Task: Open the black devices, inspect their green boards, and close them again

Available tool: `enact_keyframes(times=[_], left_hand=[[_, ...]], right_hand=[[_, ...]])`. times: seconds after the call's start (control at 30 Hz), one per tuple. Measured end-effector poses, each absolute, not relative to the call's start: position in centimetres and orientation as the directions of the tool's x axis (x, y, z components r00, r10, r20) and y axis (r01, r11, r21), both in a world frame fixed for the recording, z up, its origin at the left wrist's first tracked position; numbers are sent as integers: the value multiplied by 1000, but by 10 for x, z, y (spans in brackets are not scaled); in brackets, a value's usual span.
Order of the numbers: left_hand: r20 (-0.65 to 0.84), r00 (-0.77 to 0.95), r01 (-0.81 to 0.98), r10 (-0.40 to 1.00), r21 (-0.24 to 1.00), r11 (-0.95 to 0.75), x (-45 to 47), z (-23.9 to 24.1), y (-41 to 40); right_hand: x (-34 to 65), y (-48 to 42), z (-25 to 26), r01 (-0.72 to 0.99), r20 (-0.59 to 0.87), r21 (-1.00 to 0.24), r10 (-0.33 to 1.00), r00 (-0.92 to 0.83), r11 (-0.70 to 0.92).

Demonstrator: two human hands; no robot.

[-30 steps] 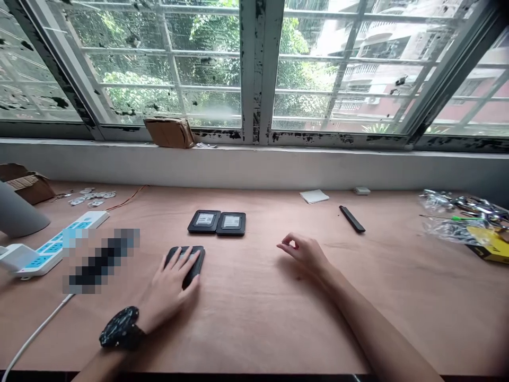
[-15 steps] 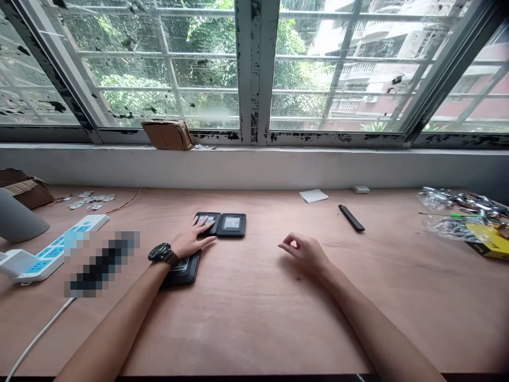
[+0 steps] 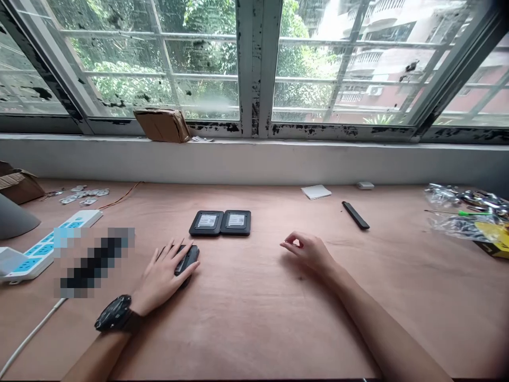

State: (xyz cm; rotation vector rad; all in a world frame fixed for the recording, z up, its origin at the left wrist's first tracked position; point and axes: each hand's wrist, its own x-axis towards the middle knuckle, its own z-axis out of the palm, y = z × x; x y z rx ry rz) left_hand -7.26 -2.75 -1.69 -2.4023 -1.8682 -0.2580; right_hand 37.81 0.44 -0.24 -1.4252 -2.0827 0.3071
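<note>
Two flat black squarish devices with white labels, resembling solid-state drives, lie side by side: a left drive point(image 3: 206, 223) and a right drive point(image 3: 236, 223). Nearer to me is a third black drive point(image 3: 190, 259), partly covered by my left hand point(image 3: 167, 270). That hand is spread out over it, fingers apart, with a black watch point(image 3: 115, 314) on the wrist. My right hand point(image 3: 308, 252) rests on the table, thumb and forefinger pinched together in a ring. Anything between those fingertips is too small to make out.
At left are a white power strip point(image 3: 47, 246), a blurred-out object point(image 3: 95, 262) and small white pieces point(image 3: 85, 195). To the right lie a black bar point(image 3: 355, 216), white paper point(image 3: 316, 191), and plastic bags point(image 3: 457, 227) beside a yellow box point(image 3: 495, 239). A cardboard box point(image 3: 161, 126) sits on the windowsill.
My left hand has drawn back toward me, off the left drive and onto the nearer one. My right hand keeps its pinch, and the view has shifted slightly.
</note>
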Motion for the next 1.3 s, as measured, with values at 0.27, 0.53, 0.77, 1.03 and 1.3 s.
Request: enact_keyframes(times=[0.27,0.53,0.77,1.03,1.3], left_hand=[[207,129,988,970,62,-144,-115,-20,8],[220,100,982,970,136,-132,-112,-12,94],[265,172,966,949,144,-216,-91,-12,105],[301,206,951,931,164,-263,-58,-10,97],[345,201,942,917,188,-277,-23,-14,89]], right_hand=[[372,-1,1,749,294,-519,909,-297,413],[373,0,0,748,294,-525,911,-289,407],[372,1,-1,752,267,-501,903,-337,429],[369,-1,2,743,256,-466,877,-406,480],[367,-5,7,735,247,-478,876,-413,481]])
